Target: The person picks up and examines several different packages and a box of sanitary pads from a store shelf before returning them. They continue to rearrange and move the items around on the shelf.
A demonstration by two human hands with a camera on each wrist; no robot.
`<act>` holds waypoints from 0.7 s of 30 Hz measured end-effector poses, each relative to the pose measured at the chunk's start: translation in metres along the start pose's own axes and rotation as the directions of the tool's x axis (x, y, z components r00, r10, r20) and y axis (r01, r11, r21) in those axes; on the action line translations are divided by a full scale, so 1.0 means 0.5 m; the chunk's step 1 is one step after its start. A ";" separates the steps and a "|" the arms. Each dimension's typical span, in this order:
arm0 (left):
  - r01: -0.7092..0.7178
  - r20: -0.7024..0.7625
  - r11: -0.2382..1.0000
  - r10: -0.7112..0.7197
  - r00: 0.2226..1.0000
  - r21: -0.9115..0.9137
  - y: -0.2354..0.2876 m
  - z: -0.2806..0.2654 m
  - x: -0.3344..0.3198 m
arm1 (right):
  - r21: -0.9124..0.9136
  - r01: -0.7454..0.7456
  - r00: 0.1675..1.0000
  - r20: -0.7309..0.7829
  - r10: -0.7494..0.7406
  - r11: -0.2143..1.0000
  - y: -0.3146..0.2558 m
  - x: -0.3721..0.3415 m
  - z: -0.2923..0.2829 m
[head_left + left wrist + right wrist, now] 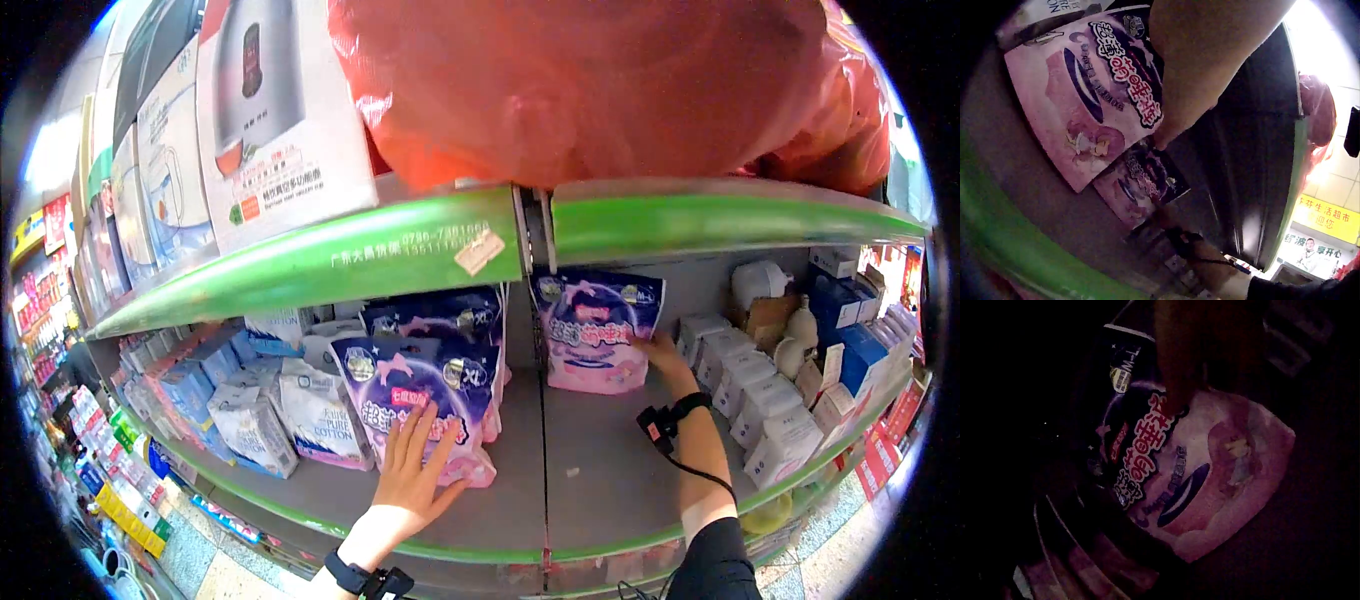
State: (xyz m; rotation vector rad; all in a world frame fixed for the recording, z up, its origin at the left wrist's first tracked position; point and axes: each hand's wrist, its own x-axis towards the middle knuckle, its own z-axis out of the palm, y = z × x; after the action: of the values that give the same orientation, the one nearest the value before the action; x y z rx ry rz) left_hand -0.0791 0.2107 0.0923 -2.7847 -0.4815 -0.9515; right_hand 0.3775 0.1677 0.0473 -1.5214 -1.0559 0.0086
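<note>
My left hand (415, 460) lies with straight, spread fingers against the front of a navy-and-pink XL plastic pouch (375, 385). That pouch stands upright on the shelf, and a similar pouch (430, 315) shows behind it. Across the shelf divide, my right hand (665, 355) grips the right edge of a matching M-L pouch (590, 320), one digit on its front and the others largely hidden. The dim right wrist view shows this pouch (1222, 506) tilted in the picture, with part of the hand (1210, 344) over its edge.
White "Pure Cotton" packs (325, 420) stand left of the XL pouch. White boxes (765, 400) line the shelf at right. Overhead runs a green shelf edge (400, 245), bearing a large red plastic bag (600, 90) and an appliance box (280, 130). A divide (546, 470) splits the grey shelf.
</note>
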 end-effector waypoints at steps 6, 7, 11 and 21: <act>0.029 -0.020 0.999 -0.029 0.999 -0.015 -0.008 0.017 -0.033 | -0.358 0.211 0.956 -0.118 -0.269 0.909 -0.010 -0.048 -0.029; 0.068 -0.047 0.996 -0.071 0.996 -0.052 -0.025 0.019 -0.045 | -0.400 0.332 0.864 -0.234 -0.445 0.854 -0.038 -0.066 -0.038; 0.131 -0.051 0.984 -0.138 0.989 -0.121 -0.030 0.001 -0.071 | -0.215 0.188 0.937 -0.253 -0.241 0.958 -0.182 -0.181 -0.099; -0.092 -0.077 0.860 0.062 0.995 -0.502 -0.006 -0.071 -0.086 | 0.495 -0.030 0.988 -0.115 0.100 0.868 -0.367 -0.362 -0.041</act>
State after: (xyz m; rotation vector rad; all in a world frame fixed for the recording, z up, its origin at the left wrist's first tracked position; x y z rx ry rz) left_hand -0.1323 0.1939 0.0938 -3.1859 -0.1125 -1.2961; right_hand 0.1741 0.0173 0.1004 -1.0718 -0.8109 0.2047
